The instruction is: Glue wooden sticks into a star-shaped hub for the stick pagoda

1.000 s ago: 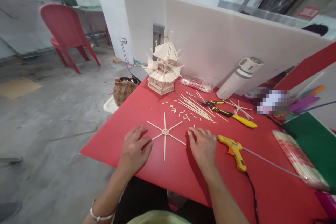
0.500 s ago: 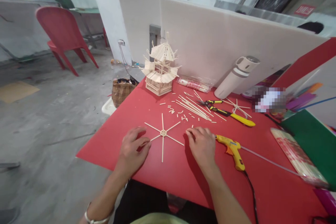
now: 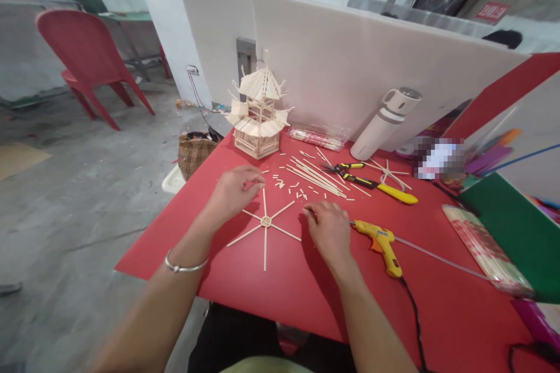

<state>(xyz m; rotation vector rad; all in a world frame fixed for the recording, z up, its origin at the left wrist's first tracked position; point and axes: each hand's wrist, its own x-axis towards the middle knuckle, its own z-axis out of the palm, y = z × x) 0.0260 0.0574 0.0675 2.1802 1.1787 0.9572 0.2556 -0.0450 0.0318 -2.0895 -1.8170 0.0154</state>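
Observation:
A six-armed frame of thin wooden sticks lies flat on the red table, with a small ring at its hub. Above its upper-left arms is my left hand, palm down, its thumb and fingers slightly apart and nothing visible between them. It is near scattered short stick pieces. My right hand hovers just right of the frame, thumb and forefinger pinched together; whatever may be between them is too small to make out. A yellow glue gun lies right of that hand.
Behind the frame stand a stick pagoda model and a white thermos bottle. Loose long sticks, yellow-black cutters and another stick star lie nearby. A bagged stick bundle and the glue gun's cord are at right.
My left hand has moved from the frame's left arm up and forward toward the short pieces. My right hand stays near the frame's right side. The view has shifted slightly.

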